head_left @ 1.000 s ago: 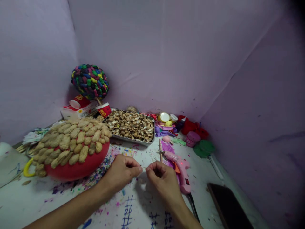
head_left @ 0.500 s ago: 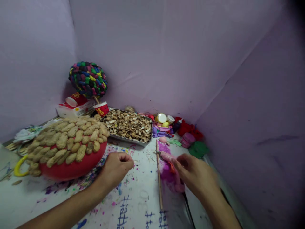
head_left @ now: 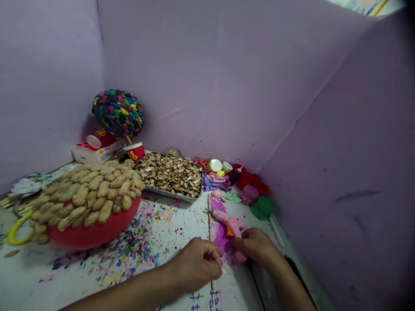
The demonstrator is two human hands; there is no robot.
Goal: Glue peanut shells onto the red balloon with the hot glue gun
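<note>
A pink hot glue gun [head_left: 227,220] with an orange trigger lies on the table, its metal nozzle pointing left across a thin wooden stick [head_left: 210,229]. My right hand [head_left: 254,245] has its fingers closed around the gun's handle. Left of the handle, my left hand [head_left: 201,264] is held low over the stick with its fingers curled. What is in that hand, if anything, is hidden. A red balloon [head_left: 94,231] with peanut shells [head_left: 79,194] stuck over its upper part sits at the left.
A metal tray [head_left: 171,196] full of peanut shells stands behind. Further back is a multicoloured ball [head_left: 118,112] on a stick in a red cup [head_left: 135,151]. Clay tubs and balloons, including a green lump [head_left: 262,208], crowd the right corner. A yellow ring [head_left: 16,231] lies far left.
My left hand has moved right and nearer to me, close to the glue gun. My right hand has shifted back from the gun's body to its handle. The view has tilted slightly.
</note>
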